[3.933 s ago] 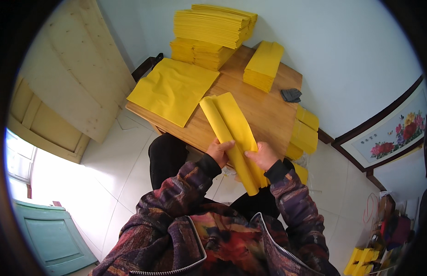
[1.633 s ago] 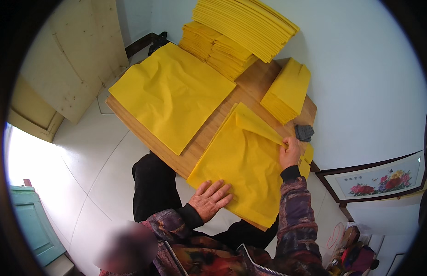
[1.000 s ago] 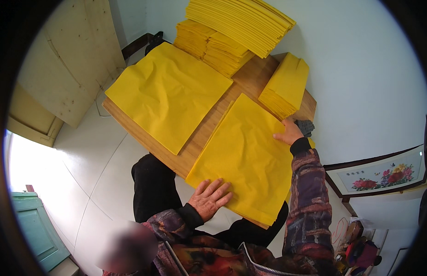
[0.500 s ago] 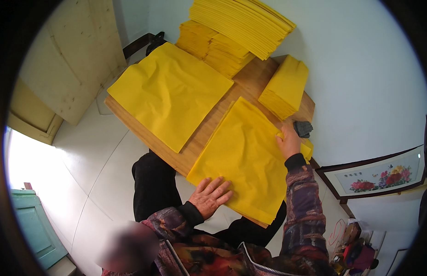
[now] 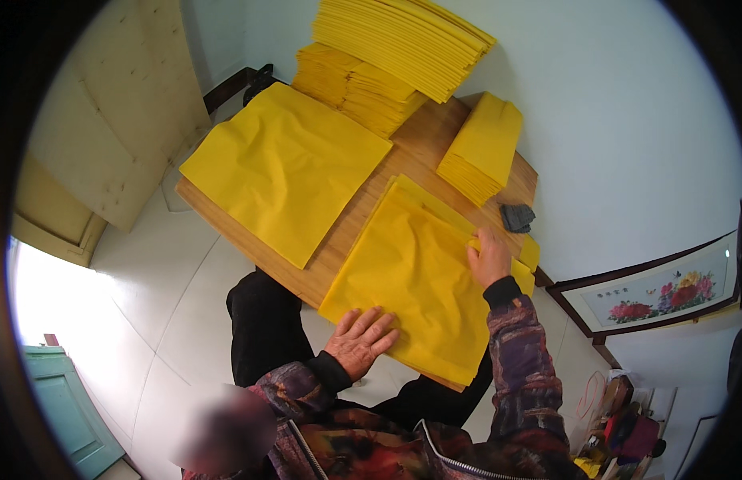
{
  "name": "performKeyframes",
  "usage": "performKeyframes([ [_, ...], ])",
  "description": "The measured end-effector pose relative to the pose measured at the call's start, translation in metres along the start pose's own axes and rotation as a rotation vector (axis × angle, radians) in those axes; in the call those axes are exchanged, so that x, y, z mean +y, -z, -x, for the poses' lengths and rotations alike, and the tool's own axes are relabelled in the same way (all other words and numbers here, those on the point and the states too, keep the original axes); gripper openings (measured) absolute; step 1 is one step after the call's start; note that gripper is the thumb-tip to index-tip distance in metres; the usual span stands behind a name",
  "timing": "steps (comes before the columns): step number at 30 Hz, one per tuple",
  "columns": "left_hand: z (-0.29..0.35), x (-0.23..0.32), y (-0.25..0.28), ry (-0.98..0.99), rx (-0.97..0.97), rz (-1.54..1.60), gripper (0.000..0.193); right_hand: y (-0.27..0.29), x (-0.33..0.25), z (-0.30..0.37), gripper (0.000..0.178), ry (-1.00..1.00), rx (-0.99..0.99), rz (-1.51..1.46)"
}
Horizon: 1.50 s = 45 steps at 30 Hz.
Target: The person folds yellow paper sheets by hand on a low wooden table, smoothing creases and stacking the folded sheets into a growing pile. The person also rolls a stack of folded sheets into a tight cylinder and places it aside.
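Observation:
A short pile of yellow fabric sheets (image 5: 411, 280), thin and slightly creased, lies at the near right of the wooden table (image 5: 311, 284). On its near left edge my left hand (image 5: 361, 344) rests flat, fingers stretched out. At the right edge my right hand (image 5: 490, 256) has its fingers closed on the top sheet's edge, pulled a little inward. More yellow fabric shows under that edge and beyond the hand. To the left lies another flat, wrinkled yellow sheet (image 5: 283, 172), which neither hand touches.
Tall folded yellow stacks (image 5: 403, 40) stand at the back of the table. A narrower folded yellow bundle (image 5: 483, 148) and a dark grey cloth (image 5: 516, 218) lie by the wall at right. A framed flower picture (image 5: 651, 288) leans at the right.
My right hand has moved slightly left, drawing the sheet's right edge inward; more of the layer beneath shows. My left hand stays flat. The whole view has shifted a little.

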State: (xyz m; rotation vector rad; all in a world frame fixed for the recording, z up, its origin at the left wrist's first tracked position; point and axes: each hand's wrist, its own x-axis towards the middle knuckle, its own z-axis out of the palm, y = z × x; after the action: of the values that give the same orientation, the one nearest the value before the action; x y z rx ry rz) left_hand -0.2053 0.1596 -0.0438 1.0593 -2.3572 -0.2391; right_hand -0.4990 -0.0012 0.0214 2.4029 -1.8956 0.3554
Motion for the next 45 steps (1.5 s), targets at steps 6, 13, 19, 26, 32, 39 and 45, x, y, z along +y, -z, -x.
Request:
performKeyframes([
  [6,-0.001,0.000,0.001,0.003,0.012,0.023,0.044,0.012,0.015,-0.038,0.060,-0.144,-0.274,-0.091],
  [13,0.000,0.000,0.000,0.005,0.005,0.022,0.045,0.009,0.031,-0.062,0.061,-0.228,-0.454,-0.223],
  [19,0.002,-0.001,-0.001,-0.003,0.007,0.019,0.045,0.005,0.038,-0.061,0.054,-0.302,-0.499,-0.281],
  [26,0.001,-0.001,-0.002,-0.003,0.006,-0.005,0.045,-0.004,0.022,-0.034,0.043,-0.093,-0.078,-0.053],
  [32,0.001,-0.002,-0.002,-0.010,0.030,0.000,0.046,-0.004,0.009,-0.015,0.036,-0.045,-0.056,0.104],
  [39,0.001,-0.002,-0.002,-0.011,0.020,-0.002,0.047,-0.005,0.005,-0.009,0.033,0.066,0.057,0.016],
  [45,0.001,-0.001,0.000,-0.011,0.022,0.000,0.046,0.002,0.001,-0.011,0.027,0.070,0.032,0.012],
])
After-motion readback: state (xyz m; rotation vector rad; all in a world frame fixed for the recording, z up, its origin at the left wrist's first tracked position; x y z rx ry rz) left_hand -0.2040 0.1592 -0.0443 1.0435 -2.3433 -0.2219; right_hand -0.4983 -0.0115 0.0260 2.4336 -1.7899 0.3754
